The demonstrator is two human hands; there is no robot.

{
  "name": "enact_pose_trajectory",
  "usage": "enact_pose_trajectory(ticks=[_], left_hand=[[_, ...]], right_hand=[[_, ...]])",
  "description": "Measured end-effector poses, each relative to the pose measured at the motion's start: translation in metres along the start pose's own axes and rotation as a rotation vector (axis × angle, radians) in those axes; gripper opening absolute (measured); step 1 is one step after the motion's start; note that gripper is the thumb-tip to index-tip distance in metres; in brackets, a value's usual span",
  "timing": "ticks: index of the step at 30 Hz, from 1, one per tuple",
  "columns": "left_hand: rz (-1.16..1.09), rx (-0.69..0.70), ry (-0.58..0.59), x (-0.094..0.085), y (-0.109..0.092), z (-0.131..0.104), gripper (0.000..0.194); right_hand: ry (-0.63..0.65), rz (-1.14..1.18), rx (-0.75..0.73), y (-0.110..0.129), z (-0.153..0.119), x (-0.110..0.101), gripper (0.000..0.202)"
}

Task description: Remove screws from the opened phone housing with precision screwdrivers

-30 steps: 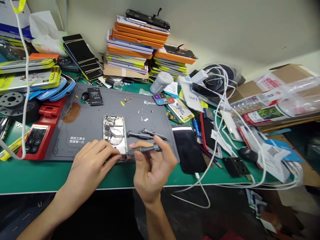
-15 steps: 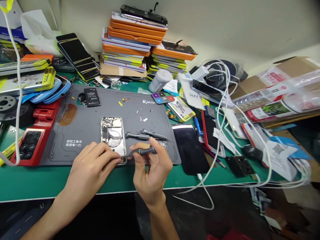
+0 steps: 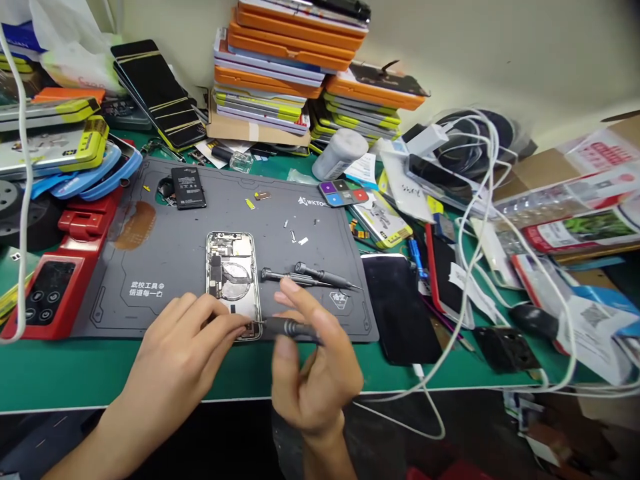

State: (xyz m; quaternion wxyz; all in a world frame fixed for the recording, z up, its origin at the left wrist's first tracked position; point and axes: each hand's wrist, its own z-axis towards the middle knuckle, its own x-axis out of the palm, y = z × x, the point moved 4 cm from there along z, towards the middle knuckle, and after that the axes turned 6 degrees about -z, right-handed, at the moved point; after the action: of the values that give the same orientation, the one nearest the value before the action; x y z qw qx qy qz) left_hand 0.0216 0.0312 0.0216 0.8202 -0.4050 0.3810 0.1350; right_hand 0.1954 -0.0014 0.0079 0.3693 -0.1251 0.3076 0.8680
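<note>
An opened phone (image 3: 233, 267) with its inner parts exposed lies on a grey work mat (image 3: 175, 260). My left hand (image 3: 183, 353) rests over its lower left part, thumb and fingertips pinched together near the bottom end; anything between them is hidden. In my right hand (image 3: 317, 373) is a screwdriver (image 3: 290, 327), held nearly level, its thin tip reaching the phone's lower right edge beside my left fingertips. Two more screwdrivers, one at the back (image 3: 325, 275) and one in front (image 3: 285, 276), lie right of the phone.
A removed battery (image 3: 189, 188) and small loose parts (image 3: 295, 237) lie on the mat. Right of it is a dark phone (image 3: 400, 307) with a white cable (image 3: 435, 360). A red device (image 3: 50, 287) borders the left side. Boxes (image 3: 280, 80) are stacked behind.
The view has shifted slightly, so the bench appears larger. My right fingers have shifted and straightened around the screwdriver, which lies more level. My left hand stays at the phone's lower end.
</note>
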Motion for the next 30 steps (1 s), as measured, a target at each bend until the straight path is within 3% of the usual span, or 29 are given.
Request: enact_pose_trajectory(ticks=[3,8,12,17,27,30], left_hand=[[-0.011,-0.014,0.007,0.000,0.000,-0.001,0.017],[-0.019,-0.030,0.015,0.000,0.001,-0.002,0.014],[-0.039,-0.014,0.027,0.001,0.000,0.001,0.013],[-0.023,-0.004,0.018,0.001,-0.001,0.003,0.011],[-0.053,0.000,0.003,-0.001,0.000,0.002,0.017],[-0.069,-0.005,0.001,0.000,0.001,0.002,0.017]], right_hand=[[-0.050,-0.031,0.019,0.000,-0.002,-0.001,0.056],[-0.087,0.032,0.075,0.000,0.001,-0.004,0.071],[-0.075,0.145,0.112,0.003,0.003,-0.007,0.065],[-0.136,0.035,0.153,0.003,0.003,-0.011,0.065],[-0.073,0.063,0.126,0.000,-0.007,-0.005,0.058],[-0.065,-0.022,0.051,0.003,-0.003,-0.005,0.049]])
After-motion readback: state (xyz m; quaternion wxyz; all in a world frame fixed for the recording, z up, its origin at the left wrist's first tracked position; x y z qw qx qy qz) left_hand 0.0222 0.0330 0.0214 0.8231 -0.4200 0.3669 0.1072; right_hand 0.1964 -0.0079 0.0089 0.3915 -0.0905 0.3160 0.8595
